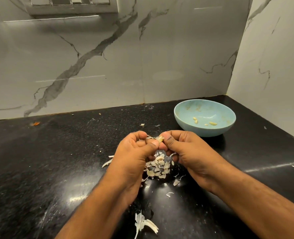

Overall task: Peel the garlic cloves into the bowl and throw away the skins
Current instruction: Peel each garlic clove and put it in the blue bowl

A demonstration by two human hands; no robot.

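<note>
My right hand [184,147] pinches a small garlic cloves piece [160,139] between thumb and fingers above the black counter. My left hand [134,152] meets it from the left, its thumb and fingertips pinching a thin strip of skin [150,137] coming off the clove. Below the hands lies a heap of pale garlic skins and cloves [157,167]. A light blue bowl [229,125] stands to the right behind the hands, with a few peeled cloves [212,123] on its bottom.
Loose skin scraps lie scattered on the counter [39,161], with a larger piece of skin [143,223] near the front edge between my forearms. Marble walls close the counter at the back and the right. An orange scrap [36,123] lies far left.
</note>
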